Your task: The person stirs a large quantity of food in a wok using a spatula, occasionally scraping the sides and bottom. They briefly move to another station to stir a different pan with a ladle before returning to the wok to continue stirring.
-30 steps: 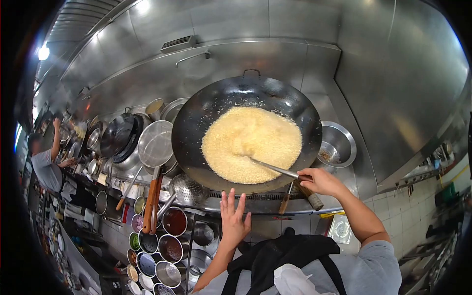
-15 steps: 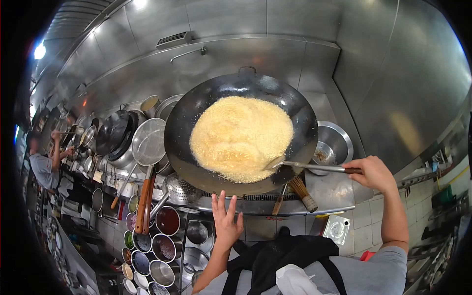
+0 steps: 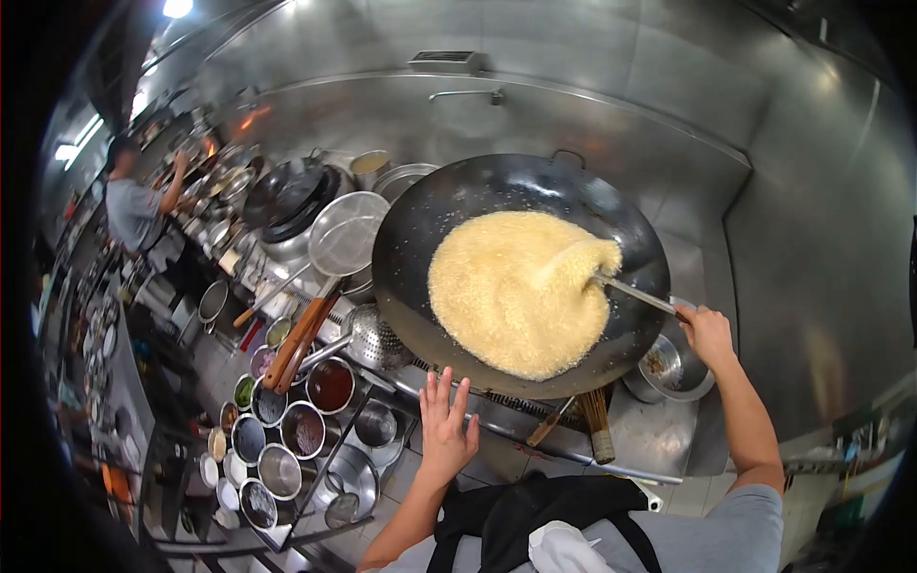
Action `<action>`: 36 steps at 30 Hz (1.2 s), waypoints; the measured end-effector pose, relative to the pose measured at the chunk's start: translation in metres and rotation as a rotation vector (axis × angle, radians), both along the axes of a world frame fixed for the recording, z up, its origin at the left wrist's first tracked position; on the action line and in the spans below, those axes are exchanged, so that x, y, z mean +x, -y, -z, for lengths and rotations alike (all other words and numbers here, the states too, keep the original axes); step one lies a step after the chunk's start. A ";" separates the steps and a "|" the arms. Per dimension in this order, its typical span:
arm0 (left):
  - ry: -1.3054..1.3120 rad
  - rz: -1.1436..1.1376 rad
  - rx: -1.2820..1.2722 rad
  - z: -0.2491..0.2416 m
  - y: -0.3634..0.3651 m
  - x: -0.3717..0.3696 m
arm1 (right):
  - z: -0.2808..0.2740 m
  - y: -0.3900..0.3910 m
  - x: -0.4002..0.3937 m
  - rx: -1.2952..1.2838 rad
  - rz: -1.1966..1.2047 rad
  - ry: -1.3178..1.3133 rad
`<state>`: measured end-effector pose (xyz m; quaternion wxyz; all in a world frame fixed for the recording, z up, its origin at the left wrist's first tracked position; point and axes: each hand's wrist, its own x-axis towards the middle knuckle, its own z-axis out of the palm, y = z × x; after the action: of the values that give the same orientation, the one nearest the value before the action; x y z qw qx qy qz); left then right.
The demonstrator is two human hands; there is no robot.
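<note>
A large black wok (image 3: 411, 315) holds a pale yellow, foaming mass (image 3: 506, 296). My right hand (image 3: 709, 334), at the wok's right side, is closed round the handle of a metal spatula (image 3: 638, 294). The blade is hidden in the yellow mass, which heaps up around it at the right. Just below the near rim of the wok is my left hand (image 3: 447, 430), fingers spread and holding nothing. Whether its fingertips touch the rim is hard to tell.
Left of the wok lie a mesh strainer (image 3: 346, 234) and a perforated ladle (image 3: 378, 339). Several sauce pots (image 3: 303, 429) stand at lower left. A bamboo brush (image 3: 599, 425) and a metal bowl (image 3: 669, 368) are near the right rim. Another person (image 3: 134, 205) works at far left.
The view has turned left, so the wok appears further right. My right hand has moved the spatula, and the yellow mass now heaps up at its right side. My left hand stays open near the rim.
</note>
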<state>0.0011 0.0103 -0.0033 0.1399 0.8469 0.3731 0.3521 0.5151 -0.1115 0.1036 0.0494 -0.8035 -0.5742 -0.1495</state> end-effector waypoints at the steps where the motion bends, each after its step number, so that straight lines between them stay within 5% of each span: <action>1: 0.005 -0.020 -0.013 0.000 0.002 0.002 | 0.008 -0.015 0.013 -0.010 -0.017 0.006; 8: 0.005 -0.175 -0.056 -0.008 0.019 0.020 | 0.051 -0.134 0.043 0.018 -0.166 0.030; 16: -0.033 -0.251 -0.046 -0.013 0.029 0.030 | 0.064 -0.202 -0.035 -0.041 -0.239 -0.153; 26: -0.060 -0.257 -0.035 -0.007 0.033 0.031 | 0.028 -0.107 -0.092 -0.092 -0.405 -0.455; 36: -0.001 -0.182 0.054 0.006 0.024 0.028 | -0.023 0.042 -0.057 -0.189 -0.195 -0.457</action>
<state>0.0293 -0.0137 -0.0089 0.0844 0.8131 0.4390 0.3729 0.4581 -0.1535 0.1270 0.1169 -0.7583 -0.6341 0.0957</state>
